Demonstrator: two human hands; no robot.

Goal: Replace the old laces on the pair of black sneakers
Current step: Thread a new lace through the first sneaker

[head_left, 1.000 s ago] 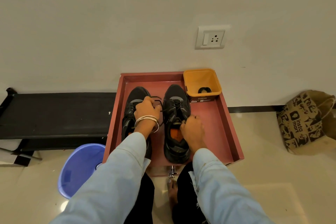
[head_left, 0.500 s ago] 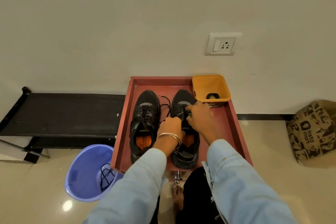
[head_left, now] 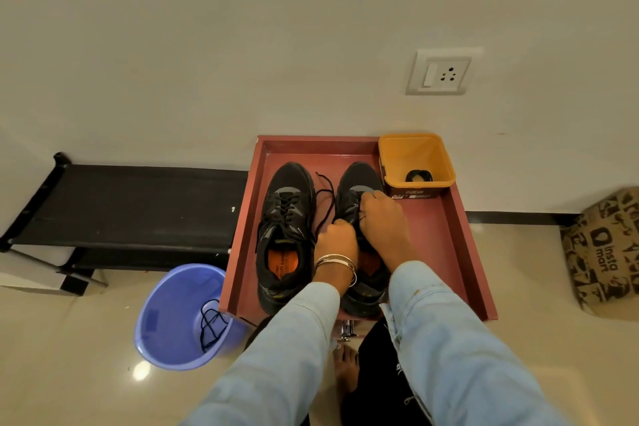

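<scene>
Pinching lace (head_left: 325,197) w/ both hands (head_left: 337,240) (head_left: 382,218) on rt sneaker (head_left: 356,190); loose end could slip back out an eyelet.

Head view: single wide-angle camera, worn high, looking forward and steeply down past both sleeves. Faces a pale wall (head_left: 242,45); the floor (head_left: 69,356) fills the lower frame. The tray (head_left: 460,252) lies centre, its far edge against the wall, its near edge close below the camera. Frame edges bow. No second view.
</scene>
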